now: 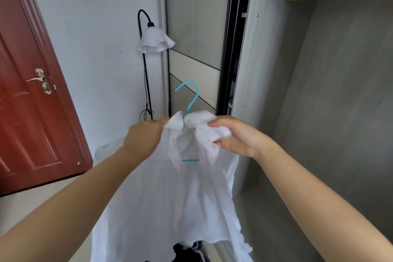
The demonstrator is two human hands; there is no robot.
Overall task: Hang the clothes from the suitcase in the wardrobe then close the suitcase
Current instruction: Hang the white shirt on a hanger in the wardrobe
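Gripping white shirt (170, 193) collar: left hand (143, 136), right hand (236, 137), arms outstretched.

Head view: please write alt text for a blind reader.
The left hand and right hand hold a white shirt on a blue hanger before an open wardrobe. A floor lamp and red door stand to the left.

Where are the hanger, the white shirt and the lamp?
hanger (193, 102): head view, on its blue hook.
white shirt (180, 198): head view, on its front panel.
lamp (154, 41): head view, on its white shade.
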